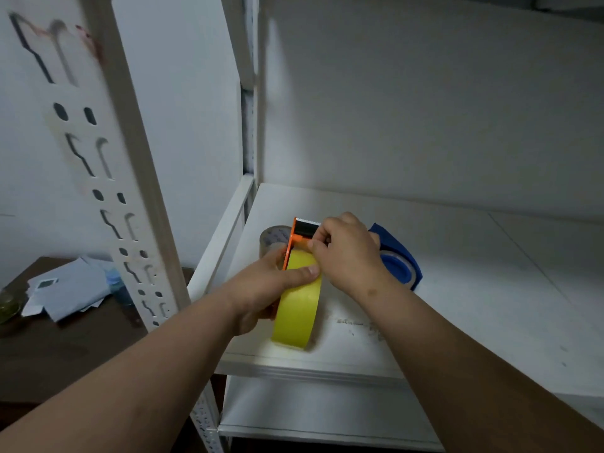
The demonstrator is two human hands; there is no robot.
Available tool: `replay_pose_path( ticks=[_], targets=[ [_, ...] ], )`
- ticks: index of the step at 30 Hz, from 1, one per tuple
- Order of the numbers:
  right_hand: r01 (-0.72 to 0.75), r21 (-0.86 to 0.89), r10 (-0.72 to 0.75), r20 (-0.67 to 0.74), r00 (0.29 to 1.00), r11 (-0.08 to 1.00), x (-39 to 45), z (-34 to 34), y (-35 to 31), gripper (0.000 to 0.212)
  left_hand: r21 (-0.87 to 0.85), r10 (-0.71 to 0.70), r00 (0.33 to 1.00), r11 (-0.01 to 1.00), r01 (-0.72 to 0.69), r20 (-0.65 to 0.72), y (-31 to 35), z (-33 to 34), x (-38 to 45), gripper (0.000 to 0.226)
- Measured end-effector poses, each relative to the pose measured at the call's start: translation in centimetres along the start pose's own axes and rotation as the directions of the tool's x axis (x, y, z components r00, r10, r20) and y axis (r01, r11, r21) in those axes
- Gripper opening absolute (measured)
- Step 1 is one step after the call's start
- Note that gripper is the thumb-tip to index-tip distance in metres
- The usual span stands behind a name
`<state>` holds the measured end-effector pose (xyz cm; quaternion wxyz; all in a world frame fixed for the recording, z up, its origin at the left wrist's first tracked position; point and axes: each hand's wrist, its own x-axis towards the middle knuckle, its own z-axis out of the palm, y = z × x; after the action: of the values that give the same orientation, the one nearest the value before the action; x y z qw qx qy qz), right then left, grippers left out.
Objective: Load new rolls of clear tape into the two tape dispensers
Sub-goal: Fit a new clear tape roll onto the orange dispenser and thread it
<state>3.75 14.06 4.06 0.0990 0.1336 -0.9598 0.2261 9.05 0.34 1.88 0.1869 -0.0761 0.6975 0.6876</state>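
Note:
An orange tape dispenser [297, 238] with a black cutter head stands on edge on the white shelf [457, 289], with a yellow-looking tape roll [297, 308] in it. My left hand [271, 289] grips the dispenser and roll from the left, thumb across the roll's top. My right hand [349, 253] pinches the tape end just below the cutter. A blue tape dispenser [400, 263] with a roll in it lies behind my right hand, partly hidden. A loose clear tape roll [274, 238] lies behind the orange dispenser.
A perforated white shelf post [130, 197] rises at the left. Beside it, a dark table [65, 338] holds papers and a small jar. A lower shelf [310, 410] sits beneath. The shelf surface stretches to the right.

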Motion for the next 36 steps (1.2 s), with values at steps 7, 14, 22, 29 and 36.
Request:
replay_pose_path(
  ticks=[7,14,22,29,36],
  targets=[
    [-0.089,-0.066,0.091,0.026,0.996,0.994,0.0,0.2,-0.4,0.019,-0.002,-0.04,0.994,0.999,0.04,0.099,0.2,-1.1,0.9,0.052],
    [-0.172,-0.158,0.181,0.045,0.982,0.972,1.1,-0.3,-1.1,0.022,-0.027,-0.047,0.993,0.998,0.05,0.11,0.7,-0.7,1.0,0.05],
    [-0.057,-0.008,0.057,0.037,0.998,0.998,0.6,0.0,-1.4,0.008,-0.134,-0.041,0.994,0.989,0.055,0.106,0.7,-1.1,0.9,0.056],
    [0.015,-0.017,-0.017,-0.072,0.997,1.0,0.1,0.6,-1.0,0.016,-0.22,-0.032,0.998,0.975,0.043,0.056,0.6,-0.9,1.0,0.058],
    [-0.048,-0.184,0.038,-0.056,0.998,0.982,0.3,-0.4,-1.9,0.015,-0.215,-0.001,0.999,0.977,0.009,0.038,0.7,-0.4,1.2,0.064]
  ],
)
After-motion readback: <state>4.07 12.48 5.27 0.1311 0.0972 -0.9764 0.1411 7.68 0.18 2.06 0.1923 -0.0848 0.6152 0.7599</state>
